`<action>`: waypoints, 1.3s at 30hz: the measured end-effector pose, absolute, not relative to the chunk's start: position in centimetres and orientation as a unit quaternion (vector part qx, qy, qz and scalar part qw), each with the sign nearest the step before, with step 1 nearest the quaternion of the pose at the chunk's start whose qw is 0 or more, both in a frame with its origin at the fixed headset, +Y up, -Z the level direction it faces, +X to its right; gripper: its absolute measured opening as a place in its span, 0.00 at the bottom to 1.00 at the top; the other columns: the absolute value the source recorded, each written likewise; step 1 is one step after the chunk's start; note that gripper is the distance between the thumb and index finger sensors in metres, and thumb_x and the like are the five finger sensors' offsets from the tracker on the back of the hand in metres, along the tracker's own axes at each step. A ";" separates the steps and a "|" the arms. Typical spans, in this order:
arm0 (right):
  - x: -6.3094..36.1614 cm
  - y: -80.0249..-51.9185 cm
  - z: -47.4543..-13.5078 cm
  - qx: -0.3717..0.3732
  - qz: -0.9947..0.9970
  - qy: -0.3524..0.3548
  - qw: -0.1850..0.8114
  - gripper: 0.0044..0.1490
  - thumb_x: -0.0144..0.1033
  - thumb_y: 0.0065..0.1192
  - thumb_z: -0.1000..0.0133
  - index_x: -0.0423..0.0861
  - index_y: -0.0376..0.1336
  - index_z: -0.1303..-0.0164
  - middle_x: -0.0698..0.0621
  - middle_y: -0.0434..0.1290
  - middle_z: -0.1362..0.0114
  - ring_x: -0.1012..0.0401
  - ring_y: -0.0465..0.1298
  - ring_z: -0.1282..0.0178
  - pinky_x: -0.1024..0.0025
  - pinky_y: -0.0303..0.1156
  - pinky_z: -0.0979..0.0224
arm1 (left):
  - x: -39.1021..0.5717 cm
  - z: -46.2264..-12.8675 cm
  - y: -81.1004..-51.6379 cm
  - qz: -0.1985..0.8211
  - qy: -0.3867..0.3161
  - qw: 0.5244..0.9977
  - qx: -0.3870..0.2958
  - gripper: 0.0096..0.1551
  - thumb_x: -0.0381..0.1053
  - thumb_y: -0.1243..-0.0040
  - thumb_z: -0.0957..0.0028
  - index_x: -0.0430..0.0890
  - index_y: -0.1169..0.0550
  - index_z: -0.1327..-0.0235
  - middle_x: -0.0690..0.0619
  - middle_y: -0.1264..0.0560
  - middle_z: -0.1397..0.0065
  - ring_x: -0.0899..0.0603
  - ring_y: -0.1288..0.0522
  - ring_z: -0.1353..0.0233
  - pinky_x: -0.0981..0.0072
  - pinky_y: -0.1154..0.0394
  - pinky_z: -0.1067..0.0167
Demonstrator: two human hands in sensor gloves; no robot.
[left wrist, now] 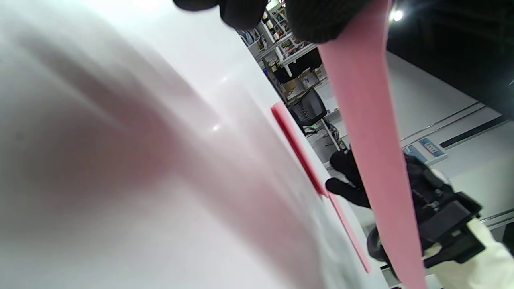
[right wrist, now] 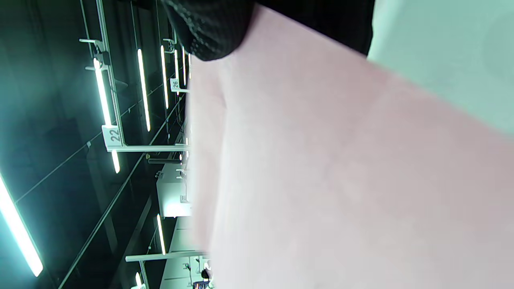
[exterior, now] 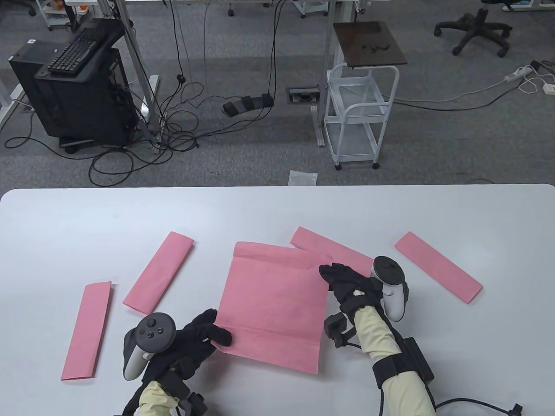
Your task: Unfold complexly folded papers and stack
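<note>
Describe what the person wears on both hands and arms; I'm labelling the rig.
Black sensor gloves cover the left hand and right hand. Each back carries a grey-and-black tracker. Cream sleeves, black forearm straps with small boxes, thin black cables.

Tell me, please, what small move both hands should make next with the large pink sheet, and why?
Probably lower and flatten it. The left hand and right hand hold the large pink paper sheet at opposite edges; the left wrist view shows it raised off the white table, with creases remaining.

White table, four folded pink strips, one opened pink sheet
</note>
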State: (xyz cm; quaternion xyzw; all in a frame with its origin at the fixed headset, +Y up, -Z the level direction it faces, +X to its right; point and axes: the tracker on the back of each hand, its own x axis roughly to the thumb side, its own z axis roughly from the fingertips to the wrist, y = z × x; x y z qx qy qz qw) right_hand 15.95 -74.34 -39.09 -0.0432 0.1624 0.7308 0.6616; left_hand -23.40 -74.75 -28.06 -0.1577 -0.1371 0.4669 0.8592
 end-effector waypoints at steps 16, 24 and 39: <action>16.1 -73.1 -39.5 -0.053 0.755 0.142 0.638 0.23 0.40 0.60 0.42 0.39 0.71 0.46 0.43 0.78 0.47 0.46 0.71 0.33 0.38 0.42 0.20 | -21.7 -27.5 -76.3 0.531 -0.095 0.821 -0.188 0.22 0.44 0.41 0.43 0.55 0.28 0.35 0.53 0.22 0.33 0.42 0.24 0.28 0.48 0.35 0.25; 16.0 -73.1 -39.6 -0.056 0.759 0.140 0.633 0.23 0.40 0.60 0.42 0.39 0.71 0.46 0.43 0.78 0.47 0.47 0.71 0.33 0.38 0.42 0.20 | -21.0 -27.5 -76.4 0.564 -0.128 0.787 -0.216 0.48 0.42 0.42 0.44 0.67 0.56 0.25 0.53 0.25 0.35 0.40 0.26 0.29 0.44 0.40 0.23; 16.7 -73.2 -40.0 -0.062 0.768 0.142 0.621 0.23 0.40 0.60 0.43 0.38 0.72 0.46 0.43 0.78 0.47 0.46 0.71 0.33 0.38 0.42 0.21 | -20.3 -27.2 -76.1 0.500 -0.139 0.834 -0.188 0.18 0.49 0.40 0.42 0.55 0.22 0.39 0.49 0.27 0.26 0.37 0.30 0.23 0.44 0.44 0.22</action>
